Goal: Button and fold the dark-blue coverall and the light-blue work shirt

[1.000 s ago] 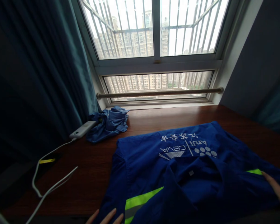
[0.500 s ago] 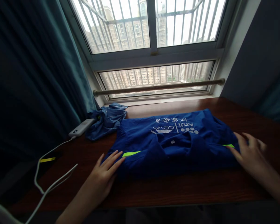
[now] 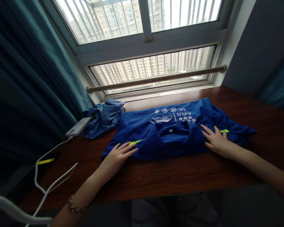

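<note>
Right hand (image 3: 219, 143) now nearer shirt collar (image 3: 195, 136)

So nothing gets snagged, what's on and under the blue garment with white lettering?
On the garment: the left hand and the right hand. Under it: the wooden table, visible around the edges; anything else there is covered.

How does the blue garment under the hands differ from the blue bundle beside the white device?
Pose: the garment lies spread out, while the bundle is crumpled in a heap.
Size: as they lie, the garment covers far more of the wooden surface than the bundle.
Contact: the left hand and right hand rest on the garment; neither touches the bundle.
Shared: both are blue fabric.
</note>
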The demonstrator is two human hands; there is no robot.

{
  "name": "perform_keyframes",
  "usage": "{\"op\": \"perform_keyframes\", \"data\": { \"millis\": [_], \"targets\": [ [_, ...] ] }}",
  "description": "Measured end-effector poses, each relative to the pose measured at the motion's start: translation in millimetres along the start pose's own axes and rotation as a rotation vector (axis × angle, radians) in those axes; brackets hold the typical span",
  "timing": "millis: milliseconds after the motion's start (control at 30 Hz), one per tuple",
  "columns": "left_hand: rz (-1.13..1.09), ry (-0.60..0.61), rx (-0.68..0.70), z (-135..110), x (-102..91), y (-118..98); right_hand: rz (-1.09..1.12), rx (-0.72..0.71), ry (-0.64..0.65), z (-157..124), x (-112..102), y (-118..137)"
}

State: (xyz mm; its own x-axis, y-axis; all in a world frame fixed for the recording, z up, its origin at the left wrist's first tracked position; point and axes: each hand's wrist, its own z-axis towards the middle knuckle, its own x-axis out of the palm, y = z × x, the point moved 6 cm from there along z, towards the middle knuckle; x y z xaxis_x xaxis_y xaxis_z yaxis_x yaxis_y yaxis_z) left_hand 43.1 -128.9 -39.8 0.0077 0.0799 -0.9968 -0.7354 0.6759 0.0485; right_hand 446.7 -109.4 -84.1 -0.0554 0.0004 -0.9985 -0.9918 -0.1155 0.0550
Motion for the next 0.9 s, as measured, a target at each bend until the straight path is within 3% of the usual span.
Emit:
{"op": "perform_keyframes", "data": {
  "millis": [100,200,300,367,500,567,633,700,800,900],
  "targets": [
    [-0.149,0.038,-0.024,12,-15.0,0,0.16,-0.037,0.037,14,-22,0],
    [-0.416,0.005,-0.1,40,-33.7,0,0.492,-0.1,0.065,41,-51,5],
    [-0.709,-0.168,-0.286,86,-41.5,7,0.732,0.113,0.217,71,-57,9],
    [-0.881,-0.155,-0.395,120,-28.4,9,0.779,0.14,0.28,84,-51,22],
    [-1.153,0.029,-0.517,165,14.4,3,0.858,0.057,0.129,91,-39,38],
    [-1.276,-0.05,-0.511,170,24.9,2,0.96,0.075,0.111,85,-35,36],
    [-1.369,-0.234,-0.486,166,25.9,5,1.021,0.078,0.145,77,-36,34],
    [-1.45,-0.364,-0.478,158,24.8,7,0.936,0.033,0.203,69,-41,34],
    [-1.575,-0.389,-0.482,151,25.1,7,0.629,-0.036,0.24,61,-49,33],
    [-1.631,-0.352,-0.493,152,27.0,6,0.437,-0.039,0.152,59,-54,34]
  ]
}}
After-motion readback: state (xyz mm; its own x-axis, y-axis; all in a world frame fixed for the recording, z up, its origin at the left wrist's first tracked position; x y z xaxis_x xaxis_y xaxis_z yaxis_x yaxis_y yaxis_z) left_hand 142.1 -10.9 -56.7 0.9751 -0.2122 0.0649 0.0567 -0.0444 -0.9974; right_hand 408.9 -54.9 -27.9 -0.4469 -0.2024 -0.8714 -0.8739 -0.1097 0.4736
